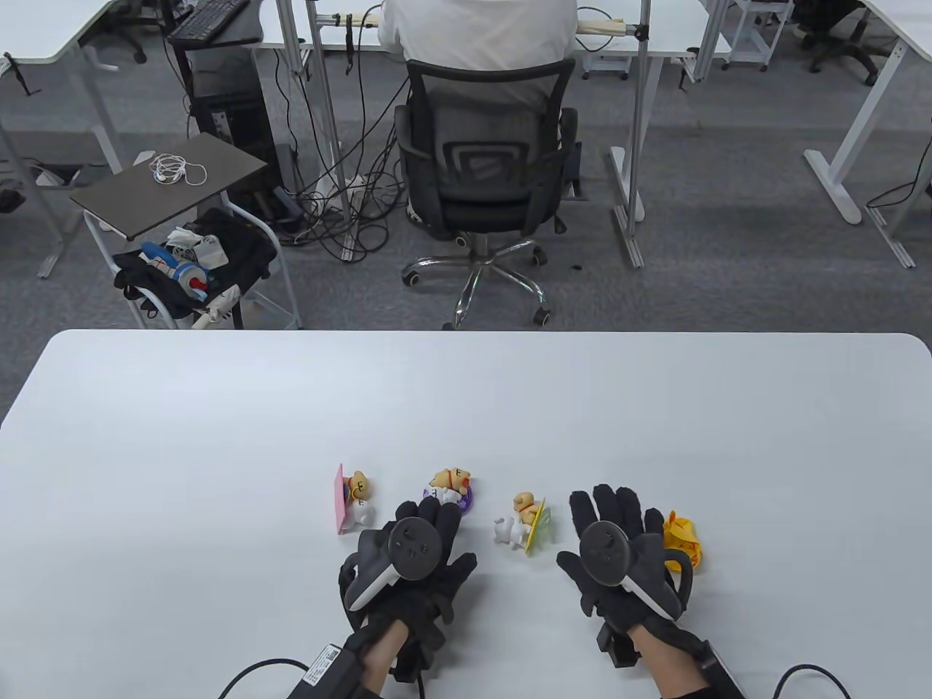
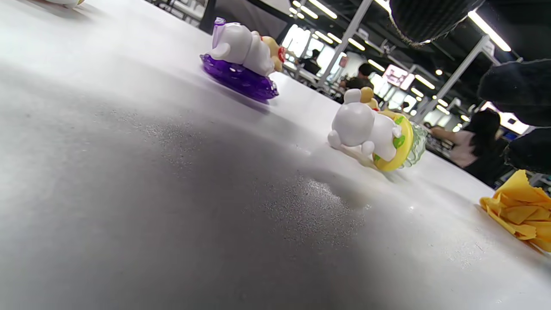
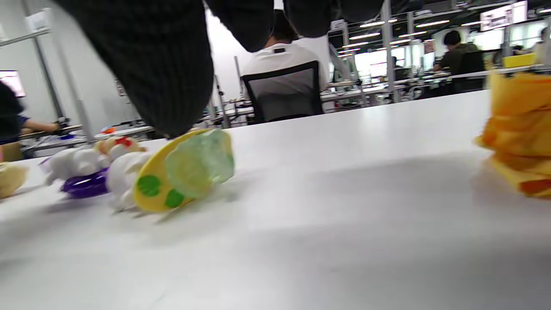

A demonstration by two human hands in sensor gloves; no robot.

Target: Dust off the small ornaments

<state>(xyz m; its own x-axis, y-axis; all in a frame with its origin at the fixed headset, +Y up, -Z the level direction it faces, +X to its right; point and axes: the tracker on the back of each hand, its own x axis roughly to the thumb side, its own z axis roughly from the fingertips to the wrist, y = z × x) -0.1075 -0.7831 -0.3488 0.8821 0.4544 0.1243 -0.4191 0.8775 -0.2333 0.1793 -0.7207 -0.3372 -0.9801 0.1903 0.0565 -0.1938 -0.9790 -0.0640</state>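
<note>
Three small bear ornaments lie on their sides on the white table (image 1: 218,437): one with a pink base (image 1: 353,499), one with a purple base (image 1: 451,489), one with a yellow-green base (image 1: 526,524). A crumpled yellow cloth (image 1: 683,539) lies at the right. My left hand (image 1: 419,542) rests flat on the table just in front of the purple ornament (image 2: 243,60), holding nothing. My right hand (image 1: 619,535) rests flat between the yellow-green ornament (image 3: 181,170) and the cloth (image 3: 518,133), fingers spread, empty. The yellow-green ornament (image 2: 374,131) and cloth (image 2: 518,211) also show in the left wrist view.
Beyond the table's far edge stand a black office chair (image 1: 484,189) with a seated person, a small cart (image 1: 182,233) with clutter at the left, and desk legs. The table's far half carries nothing.
</note>
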